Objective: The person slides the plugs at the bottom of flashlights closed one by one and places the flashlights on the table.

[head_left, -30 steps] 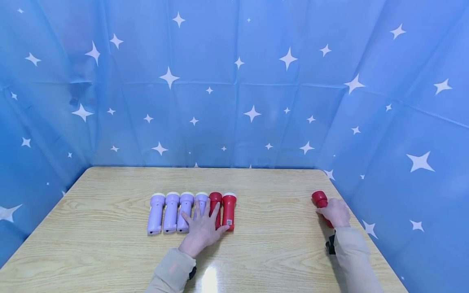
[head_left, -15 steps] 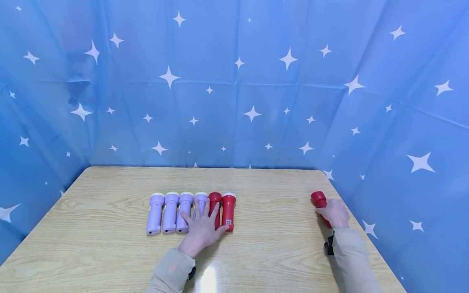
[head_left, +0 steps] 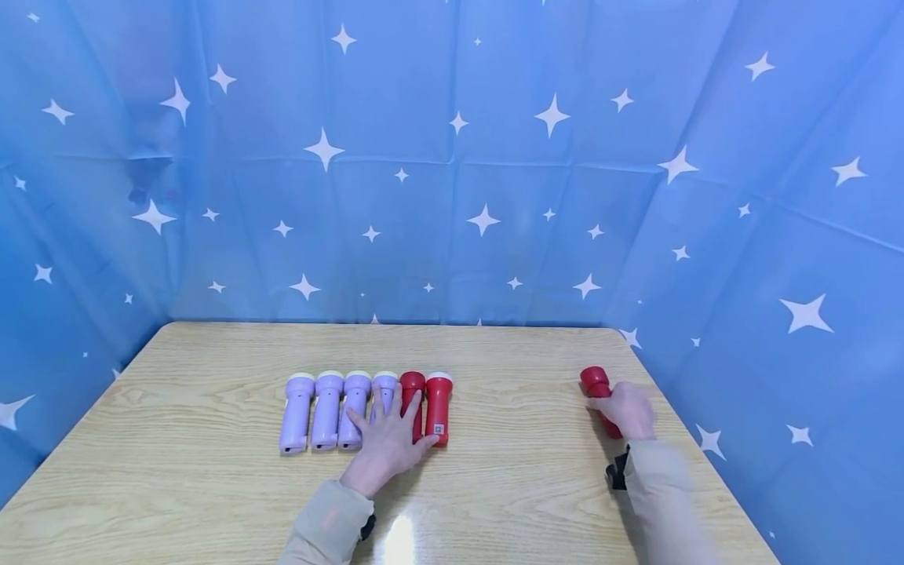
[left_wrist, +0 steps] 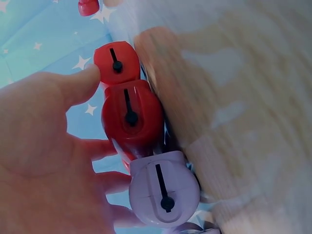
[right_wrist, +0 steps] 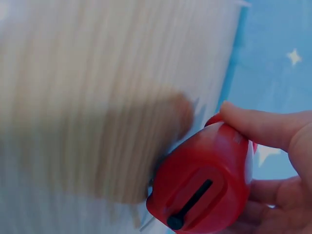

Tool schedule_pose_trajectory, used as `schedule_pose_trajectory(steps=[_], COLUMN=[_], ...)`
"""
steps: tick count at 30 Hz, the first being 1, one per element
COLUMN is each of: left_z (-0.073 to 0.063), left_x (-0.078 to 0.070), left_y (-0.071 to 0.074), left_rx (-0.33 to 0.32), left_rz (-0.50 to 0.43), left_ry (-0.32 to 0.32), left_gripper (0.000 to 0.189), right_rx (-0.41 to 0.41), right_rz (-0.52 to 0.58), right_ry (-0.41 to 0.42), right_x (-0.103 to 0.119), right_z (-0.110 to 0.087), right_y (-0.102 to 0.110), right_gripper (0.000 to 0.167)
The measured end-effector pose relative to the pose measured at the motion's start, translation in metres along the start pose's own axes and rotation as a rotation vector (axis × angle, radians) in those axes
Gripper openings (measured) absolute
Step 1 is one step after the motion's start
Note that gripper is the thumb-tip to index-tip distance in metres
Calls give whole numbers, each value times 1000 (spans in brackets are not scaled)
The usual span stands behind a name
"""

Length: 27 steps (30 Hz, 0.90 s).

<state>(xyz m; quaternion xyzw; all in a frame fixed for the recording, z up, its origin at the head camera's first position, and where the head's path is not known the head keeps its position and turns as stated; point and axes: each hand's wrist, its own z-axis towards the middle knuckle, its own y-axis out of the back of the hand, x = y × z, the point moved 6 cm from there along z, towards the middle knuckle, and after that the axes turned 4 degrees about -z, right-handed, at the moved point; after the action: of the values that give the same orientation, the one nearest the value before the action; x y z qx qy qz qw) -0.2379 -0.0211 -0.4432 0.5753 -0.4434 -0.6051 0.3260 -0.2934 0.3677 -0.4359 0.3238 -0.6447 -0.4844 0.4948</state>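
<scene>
Several lilac flashlights [head_left: 297, 420] and two red flashlights [head_left: 439, 404] lie side by side in a row, heads toward the back of the table. My left hand [head_left: 388, 443] spreads its fingers over the row's right part, partly covering a lilac flashlight and the inner red one [head_left: 413, 383]. In the left wrist view its thumb touches the outermost red flashlight [left_wrist: 118, 66], and its straight fingers lie along the others. At the right, my right hand [head_left: 627, 410] grips another red flashlight [head_left: 595, 382] around its body. The right wrist view shows that flashlight's tail end with a black strap [right_wrist: 195, 200].
The wood-grain table [head_left: 515, 471] runs beneath everything, its right edge close beyond my right hand. A blue curtain with white stars [head_left: 452, 157] hangs behind and along both sides. A bright light reflection lies near the front.
Over the last half second my right hand has moved left with the red flashlight, away from the table's right edge. My left hand and the row stay in place.
</scene>
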Motion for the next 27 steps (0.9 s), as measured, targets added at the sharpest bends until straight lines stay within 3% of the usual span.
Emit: schedule_pose_trajectory(steps=[6, 14, 21, 27], left_z=[-3, -6, -6, -7], left_x=[-1, -13, -22, -31], left_y=[2, 9, 11, 12], left_rx=[-29, -105, -151, -233], left_rz=[-13, 0, -33, -42], left_ry=[-17, -118, -150, -251], left_gripper=[78, 73, 70, 64], right_rx=[-11, -22, -32, -28], right_rz=[37, 89, 113, 166], right_ry=[46, 95, 158, 199], right_x=[33, 74, 105, 131], right_z=[-12, -24, -34, -46], right_y=[-5, -15, -19, -19], right_gripper=[38, 41, 44, 42])
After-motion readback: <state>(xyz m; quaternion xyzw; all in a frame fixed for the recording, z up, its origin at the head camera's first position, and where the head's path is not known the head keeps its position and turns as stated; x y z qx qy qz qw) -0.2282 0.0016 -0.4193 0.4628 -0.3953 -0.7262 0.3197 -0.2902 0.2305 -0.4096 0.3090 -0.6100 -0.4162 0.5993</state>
